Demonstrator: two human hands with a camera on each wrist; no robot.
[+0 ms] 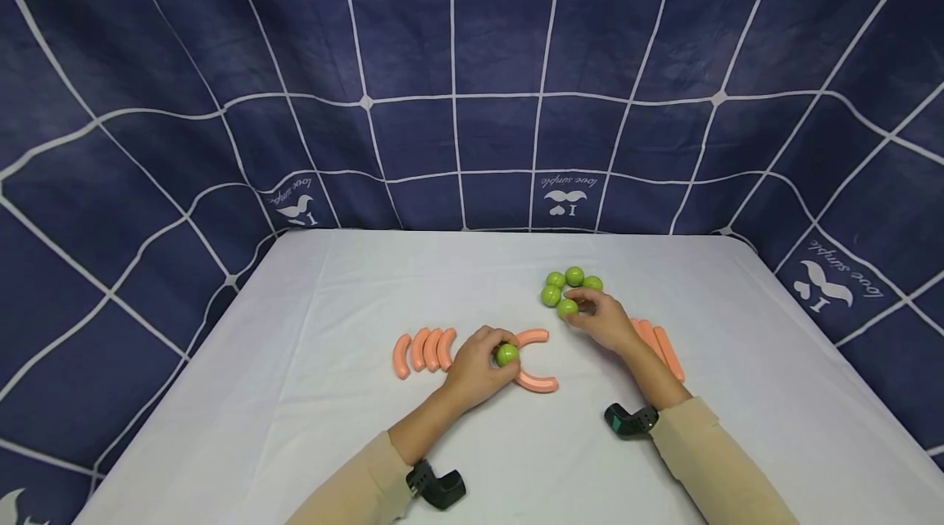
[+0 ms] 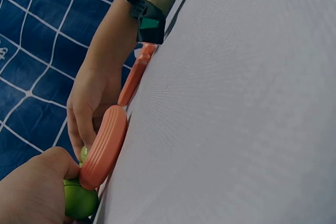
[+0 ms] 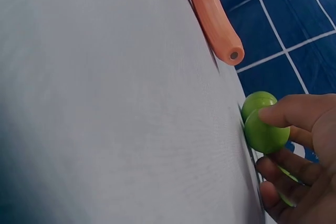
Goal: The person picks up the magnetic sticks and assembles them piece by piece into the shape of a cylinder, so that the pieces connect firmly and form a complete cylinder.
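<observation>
My left hand (image 1: 481, 367) grips a green ball (image 1: 507, 355) at the left ends of two curved orange pieces (image 1: 537, 384), which open to the right. The left wrist view shows the thumb beside that green ball (image 2: 80, 201) and a ribbed curved piece (image 2: 105, 148) right next to it. Up and to the right, my right hand (image 1: 601, 319) pinches another green ball (image 1: 567, 308) at the near side of a ring of green balls (image 1: 551, 296). In the right wrist view the thumb lies on this ball (image 3: 266, 132), and a second ball (image 3: 258, 102) shows behind it.
Several curved orange pieces (image 1: 432, 350) stand in a row left of my left hand. Straight orange pieces (image 1: 669, 353) lie beside my right forearm, partly hidden by it. A white cloth (image 1: 332, 427) covers the table, with a dark blue checked curtain (image 1: 406, 140) behind.
</observation>
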